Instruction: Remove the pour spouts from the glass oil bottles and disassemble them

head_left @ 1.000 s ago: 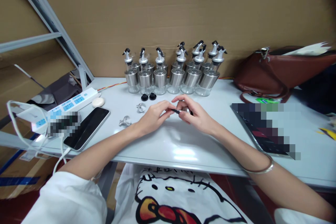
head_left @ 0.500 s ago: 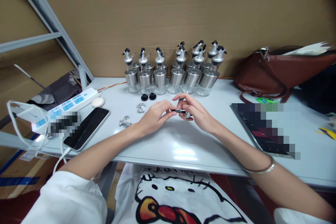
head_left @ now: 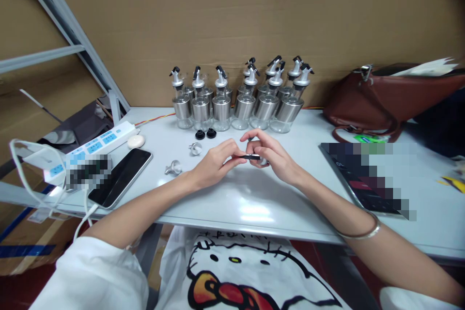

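Observation:
Above the middle of the table, my left hand [head_left: 220, 162] and my right hand [head_left: 273, 154] meet around a small pourer. The fingertips of my left hand pinch a thin black part [head_left: 251, 157], seen edge-on. Curled fingers of my right hand hold a silvery pourer head [head_left: 263, 161], mostly covered, against that black part; my right index finger arches over it. To the left lie two loose silver pourer heads, the farther pourer head [head_left: 195, 148] and the nearer pourer head [head_left: 173, 168]. Two black stoppers [head_left: 205, 133] stand side by side behind my left hand.
Several glass-and-steel bottles [head_left: 221, 107] with pourers line the back. At left are a power strip [head_left: 98, 143], a white round case [head_left: 136, 142] and a phone [head_left: 120, 178] with a cable. At right, a tablet-like dark device [head_left: 352, 179] lies before a brown bag [head_left: 359, 97].
The black part between my hands has tilted and now shows a flatter, straighter edge. Both hands have shifted slightly, the left one a little to the right.

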A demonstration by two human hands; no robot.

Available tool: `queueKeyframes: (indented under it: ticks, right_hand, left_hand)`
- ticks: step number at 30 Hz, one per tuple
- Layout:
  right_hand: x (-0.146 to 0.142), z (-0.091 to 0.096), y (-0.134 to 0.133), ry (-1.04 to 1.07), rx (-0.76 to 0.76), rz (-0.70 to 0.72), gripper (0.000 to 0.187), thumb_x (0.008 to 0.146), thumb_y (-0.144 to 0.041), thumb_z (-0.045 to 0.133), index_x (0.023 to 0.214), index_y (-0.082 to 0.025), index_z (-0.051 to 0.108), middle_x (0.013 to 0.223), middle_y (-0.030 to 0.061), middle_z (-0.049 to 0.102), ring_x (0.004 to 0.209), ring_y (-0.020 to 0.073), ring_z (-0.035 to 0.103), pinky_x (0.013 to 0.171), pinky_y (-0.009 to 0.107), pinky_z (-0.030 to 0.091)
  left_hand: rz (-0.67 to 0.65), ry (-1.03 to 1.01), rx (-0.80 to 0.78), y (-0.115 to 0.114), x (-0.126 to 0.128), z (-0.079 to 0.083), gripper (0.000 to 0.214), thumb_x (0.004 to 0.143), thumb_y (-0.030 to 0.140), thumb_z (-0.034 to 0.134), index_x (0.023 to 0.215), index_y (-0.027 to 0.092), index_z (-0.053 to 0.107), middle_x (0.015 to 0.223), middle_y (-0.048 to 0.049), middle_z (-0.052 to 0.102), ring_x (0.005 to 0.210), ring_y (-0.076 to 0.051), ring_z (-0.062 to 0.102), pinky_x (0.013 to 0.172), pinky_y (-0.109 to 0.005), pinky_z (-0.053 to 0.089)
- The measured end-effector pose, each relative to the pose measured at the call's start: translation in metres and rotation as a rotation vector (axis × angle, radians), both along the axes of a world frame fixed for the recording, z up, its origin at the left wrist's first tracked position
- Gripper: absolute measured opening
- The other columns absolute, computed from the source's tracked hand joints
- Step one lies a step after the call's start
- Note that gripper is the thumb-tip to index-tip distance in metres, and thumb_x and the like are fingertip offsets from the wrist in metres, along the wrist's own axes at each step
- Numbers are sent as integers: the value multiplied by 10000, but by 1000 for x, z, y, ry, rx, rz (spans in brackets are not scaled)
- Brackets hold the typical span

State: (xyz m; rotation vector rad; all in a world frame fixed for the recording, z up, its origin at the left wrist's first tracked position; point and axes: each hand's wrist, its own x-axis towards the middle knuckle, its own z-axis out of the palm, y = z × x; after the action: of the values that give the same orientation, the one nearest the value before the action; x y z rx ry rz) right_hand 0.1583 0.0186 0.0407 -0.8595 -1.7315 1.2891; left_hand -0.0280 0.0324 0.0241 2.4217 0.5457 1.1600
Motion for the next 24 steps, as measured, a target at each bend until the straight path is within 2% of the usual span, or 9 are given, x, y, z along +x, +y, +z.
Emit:
queueKeyframes:
  ticks: [6, 14, 24]
  right_hand:
    - [0, 0, 0, -50, 53, -3, 236, 774, -271, 419, 991, -183, 452, 618, -55, 446, 507, 99, 397, 462, 231, 271]
    - [0, -1, 0, -6, 0, 5, 252, 755, -269, 424, 993, -189, 449, 626, -56, 454, 486, 91, 388, 443, 226, 266]
    - [3, -4, 1, 15, 28, 38, 274, 731, -233, 435, 1001, -191, 452, 627, -59, 444, 505, 93, 397, 459, 225, 281]
  left_hand:
    - [-8, 33, -70, 1, 0, -1, 184, 930, 322, 488, 835, 172, 537, 758, -1, 522, 712, -127, 511, 680, -251, 421]
    - [-30, -2, -138, -1, 1, 1, 160, 923, 287, 498, 816, 169, 515, 761, 7, 507, 713, -120, 510, 699, -247, 423]
    - [-51, -35, -258, 0, 2, 0, 158, 902, 253, 526, 773, 172, 484, 730, 22, 493, 674, -105, 499, 674, -239, 405]
